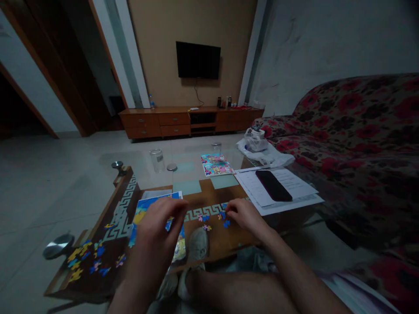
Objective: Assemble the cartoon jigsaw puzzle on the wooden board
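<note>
My left hand (pixel 160 218) hovers over a colourful jigsaw puzzle board (pixel 180 248), covering much of it. Its fingers are curled, and whatever they may hold is hidden. To the right, my right hand (pixel 244 213) has its fingers pinched together at a small group of puzzle pieces (pixel 221 215) on the glass table. A blue puzzle piece (pixel 226 224) lies just below those fingertips. Pink and blue puzzle pieces (pixel 203 217) lie between the two hands. Many loose yellow, blue and pink puzzle pieces (pixel 76 264) are scattered at the table's left end.
On the glass table (pixel 186 187) stand a glass jar (pixel 157 161), a round lid (pixel 171 167) and another glass (pixel 216 148). A bright picture sheet (pixel 216 165) lies at centre. Right of it are papers (pixel 244 185), a phone (pixel 273 185) and a plastic bag (pixel 257 141).
</note>
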`<action>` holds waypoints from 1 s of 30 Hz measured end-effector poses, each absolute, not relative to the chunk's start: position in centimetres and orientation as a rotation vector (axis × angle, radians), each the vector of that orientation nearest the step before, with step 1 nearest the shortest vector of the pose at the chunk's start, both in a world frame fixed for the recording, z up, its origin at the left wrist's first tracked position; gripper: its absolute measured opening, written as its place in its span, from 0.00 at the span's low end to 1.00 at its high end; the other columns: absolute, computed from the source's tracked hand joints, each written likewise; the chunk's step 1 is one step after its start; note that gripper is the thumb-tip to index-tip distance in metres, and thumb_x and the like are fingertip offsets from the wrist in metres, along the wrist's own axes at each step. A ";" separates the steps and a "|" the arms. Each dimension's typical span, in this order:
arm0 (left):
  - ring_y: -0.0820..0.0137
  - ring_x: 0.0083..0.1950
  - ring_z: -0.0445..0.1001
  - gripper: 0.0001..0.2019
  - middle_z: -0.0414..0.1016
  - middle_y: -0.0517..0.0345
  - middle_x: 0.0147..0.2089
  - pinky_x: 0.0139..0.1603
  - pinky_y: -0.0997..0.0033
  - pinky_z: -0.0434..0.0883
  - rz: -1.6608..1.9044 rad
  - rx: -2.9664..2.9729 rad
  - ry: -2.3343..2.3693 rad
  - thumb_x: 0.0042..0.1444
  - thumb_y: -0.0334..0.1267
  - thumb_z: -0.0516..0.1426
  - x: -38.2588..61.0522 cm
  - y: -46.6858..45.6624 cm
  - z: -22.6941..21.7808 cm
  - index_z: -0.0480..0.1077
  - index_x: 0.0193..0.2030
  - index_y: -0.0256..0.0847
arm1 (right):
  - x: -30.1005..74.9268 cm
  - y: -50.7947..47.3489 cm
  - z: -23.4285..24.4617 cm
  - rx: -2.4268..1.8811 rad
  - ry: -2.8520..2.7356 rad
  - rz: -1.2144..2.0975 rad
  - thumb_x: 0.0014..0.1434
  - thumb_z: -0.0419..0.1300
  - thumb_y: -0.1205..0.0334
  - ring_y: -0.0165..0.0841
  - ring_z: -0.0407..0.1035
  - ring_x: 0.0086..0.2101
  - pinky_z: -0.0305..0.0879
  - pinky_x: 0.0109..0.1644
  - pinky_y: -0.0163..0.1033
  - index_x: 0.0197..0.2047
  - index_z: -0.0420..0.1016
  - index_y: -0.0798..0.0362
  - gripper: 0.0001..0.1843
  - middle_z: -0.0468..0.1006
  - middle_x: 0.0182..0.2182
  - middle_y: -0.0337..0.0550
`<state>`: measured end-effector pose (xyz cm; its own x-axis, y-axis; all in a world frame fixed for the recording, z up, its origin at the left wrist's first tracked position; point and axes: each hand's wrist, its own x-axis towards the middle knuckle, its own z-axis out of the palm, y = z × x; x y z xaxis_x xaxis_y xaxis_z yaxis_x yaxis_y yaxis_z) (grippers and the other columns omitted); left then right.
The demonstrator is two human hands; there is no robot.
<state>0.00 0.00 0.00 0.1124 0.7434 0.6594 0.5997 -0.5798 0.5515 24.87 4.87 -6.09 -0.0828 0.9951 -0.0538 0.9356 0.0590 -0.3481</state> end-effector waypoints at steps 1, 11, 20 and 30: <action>0.67 0.37 0.72 0.05 0.75 0.59 0.34 0.38 0.67 0.68 1.325 2.287 1.384 0.59 0.33 0.54 0.6 0.8 -1.1 0.71 0.35 0.44 | 24.3 4.8 -6.3 -1.958 -2.158 0.452 0.54 0.59 0.70 0.36 0.73 0.38 0.61 0.40 0.34 0.35 0.80 0.52 0.08 0.80 0.35 0.43; 0.64 0.47 0.68 0.10 0.70 0.53 0.44 0.44 0.68 0.63 0.379 2.304 1.623 0.58 0.27 0.50 6.0 2.4 -9.5 0.71 0.38 0.39 | 22.1 4.7 -6.7 -1.881 -2.263 0.475 0.55 0.57 0.70 0.39 0.71 0.40 0.60 0.41 0.37 0.35 0.79 0.53 0.09 0.79 0.36 0.46; 0.62 0.48 0.67 0.12 0.70 0.49 0.46 0.46 0.65 0.62 0.341 2.263 1.631 0.57 0.25 0.47 6.2 2.0 -9.2 0.70 0.40 0.38 | 23.1 5.0 -6.9 -1.826 -2.249 0.503 0.55 0.57 0.68 0.38 0.72 0.39 0.60 0.42 0.37 0.35 0.78 0.52 0.08 0.80 0.36 0.44; 0.61 0.46 0.69 0.15 0.73 0.47 0.45 0.44 0.63 0.64 0.350 2.254 1.550 0.58 0.24 0.44 7.0 0.7 -9.3 0.70 0.42 0.37 | 23.4 5.5 -8.1 -1.745 -2.307 0.483 0.56 0.56 0.68 0.39 0.72 0.38 0.61 0.41 0.39 0.35 0.77 0.53 0.08 0.79 0.35 0.45</action>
<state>6.95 0.75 -9.33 0.3600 0.9329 -0.0108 0.8379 -0.3183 0.4434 23.37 5.52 -8.11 -0.2779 0.9601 -0.0312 0.8920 0.2458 -0.3794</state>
